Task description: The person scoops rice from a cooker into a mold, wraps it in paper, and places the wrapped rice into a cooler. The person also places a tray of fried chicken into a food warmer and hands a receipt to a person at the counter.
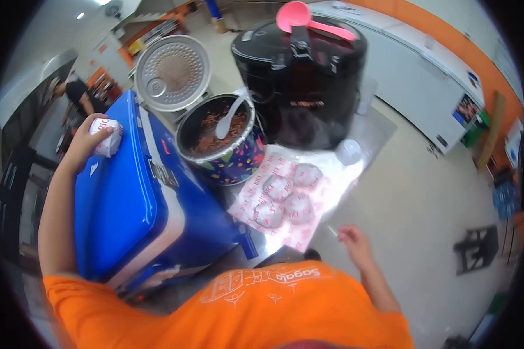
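Note:
My left hand (86, 139) is closed around a paper-wrapped rice bundle (108, 137), white with red lettering, above the blue cooler lid (119, 192). My right hand (356, 243) hovers in front of my shirt near the table edge, fingers loosely curled with nothing visible in them. Several similar wrapped bundles (298, 207) sit on a printed paper sheet (252, 200) nearest that hand. Behind them stands a flower-patterned pot (234, 168) with a dark reddish-brown food inside. A white spoon (229, 119) rests in the pot.
A large black cooker (300, 87) carries a pink ladle (320, 26) on its lid. A perforated metal lid (173, 72) stands raised behind the pot. A small clear cup (348, 152) is on the metal table. White chest freezer (419, 70) at right; another person (78, 96) far left.

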The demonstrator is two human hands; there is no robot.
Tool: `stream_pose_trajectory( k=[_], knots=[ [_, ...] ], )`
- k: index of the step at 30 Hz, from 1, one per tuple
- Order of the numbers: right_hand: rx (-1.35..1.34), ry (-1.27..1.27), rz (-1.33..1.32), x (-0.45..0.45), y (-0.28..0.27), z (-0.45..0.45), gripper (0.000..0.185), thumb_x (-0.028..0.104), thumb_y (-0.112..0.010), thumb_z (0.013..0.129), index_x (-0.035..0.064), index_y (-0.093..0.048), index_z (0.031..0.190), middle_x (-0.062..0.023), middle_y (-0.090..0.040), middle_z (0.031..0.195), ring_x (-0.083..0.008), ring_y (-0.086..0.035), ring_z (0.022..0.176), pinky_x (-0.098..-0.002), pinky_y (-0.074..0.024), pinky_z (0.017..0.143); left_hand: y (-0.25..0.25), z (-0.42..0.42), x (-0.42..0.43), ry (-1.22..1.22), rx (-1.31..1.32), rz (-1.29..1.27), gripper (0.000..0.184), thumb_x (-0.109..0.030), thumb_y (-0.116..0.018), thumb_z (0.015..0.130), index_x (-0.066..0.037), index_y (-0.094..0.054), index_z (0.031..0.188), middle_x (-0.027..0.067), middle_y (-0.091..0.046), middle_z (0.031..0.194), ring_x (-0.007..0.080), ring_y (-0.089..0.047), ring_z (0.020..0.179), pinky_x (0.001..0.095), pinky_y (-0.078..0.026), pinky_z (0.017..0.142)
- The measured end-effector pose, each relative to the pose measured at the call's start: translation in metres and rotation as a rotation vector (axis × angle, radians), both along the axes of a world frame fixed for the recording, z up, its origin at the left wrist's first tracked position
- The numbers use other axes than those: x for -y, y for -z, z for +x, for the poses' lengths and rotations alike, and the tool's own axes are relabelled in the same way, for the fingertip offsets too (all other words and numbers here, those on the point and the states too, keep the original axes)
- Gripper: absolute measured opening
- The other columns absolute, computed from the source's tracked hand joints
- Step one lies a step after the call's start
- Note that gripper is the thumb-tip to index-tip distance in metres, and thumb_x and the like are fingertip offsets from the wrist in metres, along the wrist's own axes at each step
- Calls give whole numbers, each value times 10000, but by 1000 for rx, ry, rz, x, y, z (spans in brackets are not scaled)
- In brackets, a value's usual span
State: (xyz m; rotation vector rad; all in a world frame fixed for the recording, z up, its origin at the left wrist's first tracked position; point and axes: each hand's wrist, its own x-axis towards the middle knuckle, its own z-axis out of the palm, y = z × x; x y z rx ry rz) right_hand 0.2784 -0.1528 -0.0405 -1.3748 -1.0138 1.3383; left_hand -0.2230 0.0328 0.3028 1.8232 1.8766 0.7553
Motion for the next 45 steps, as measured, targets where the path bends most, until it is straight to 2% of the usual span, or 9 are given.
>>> stream_pose_trajectory(
  k=[4, 10, 12, 14, 17, 25, 32, 36, 45],
  knots=[
    [-131, -436, 359, -119, -75, -12, 378, 81, -588, 835, 40, -486, 1196, -88, -552, 1085, -158, -548, 973, -296, -435, 851, 8, 78, 51, -77, 388, 176, 465, -190, -704, 733, -53, -502, 1129, 78, -582, 929, 140, -582, 815, 256, -485, 720],
    [-1093, -959, 492, -139, -166, -148, 1104, 78, -779, 670, 168, 27, 1419, -128, -225, 1389, -261, -345, 1256, -433, -333, 1004, 40, 215, 103, 156, -114, 236, 512, -194, -724, 694, -47, -504, 1131, 157, -512, 1075, 288, -515, 1001, 344, -420, 883],
    [-819, -771, 762, -138, -159, -168, 981, 13, -760, 662, 206, -122, 1383, -123, -313, 1333, -293, -399, 1203, -470, -381, 974, 47, 232, 105, 137, -200, 196, 554, -302, -694, 749, -21, -466, 1169, 185, -443, 1167, 302, -431, 1130, 369, -347, 957],
    [-1235, -796, 53, -133, -174, -167, 864, 52, -741, 689, 229, -206, 1344, -113, -359, 1294, -307, -452, 1158, -490, -480, 872, 40, 223, 111, 92, -232, 225, 552, -320, -666, 770, -14, -457, 1180, 199, -426, 1181, 329, -408, 1141, 387, -332, 964],
    [-1415, -935, -304, -158, -146, -152, 782, 168, -721, 728, 266, -236, 1334, -113, -389, 1288, -332, -495, 1115, -505, -533, 778, 24, 199, 120, -44, -619, 195, 530, -369, -642, 765, -74, -493, 1180, 166, -437, 1205, 327, -410, 1136, 407, -346, 932],
    [-1155, -819, -298, -173, -82, -125, 615, 535, -494, 833, 113, -421, 1274, -124, -522, 1202, -295, -509, 1087, -465, -446, 860, 22, 168, 76, 0, -1034, -88, 342, -265, -680, 665, -152, -658, 987, 121, -507, 1105, 298, -467, 1079, 476, -392, 846],
    [-1193, -788, -243, -169, -91, -142, 621, 374, -512, 883, 53, -282, 1363, -156, -418, 1319, -254, -480, 1143, -371, -424, 923, 48, 170, 17, -90, -1221, -477, 470, -413, -637, 734, -227, -575, 1161, 17, -538, 1202, 255, -466, 1112, 568, -309, 902],
    [-1487, -1308, -443, -179, -84, -154, 663, 382, -569, 831, 42, -318, 1342, -169, -441, 1298, -319, -446, 1168, -451, -377, 969, 88, 168, -38, -225, -1474, -612, 493, -448, -585, 769, -224, -538, 1206, 65, -514, 1226, 274, -429, 1129, 563, -307, 899],
    [-1516, -1234, -472, -168, -103, -165, 689, 362, -629, 791, -32, -370, 1294, -209, -444, 1287, -384, -414, 1185, -471, -368, 983, -18, 173, 84, -241, -1629, -316, 434, -401, -515, 815, -145, -542, 1165, 118, -535, 1159, 288, -452, 1080, 503, -340, 877]
  ],
)
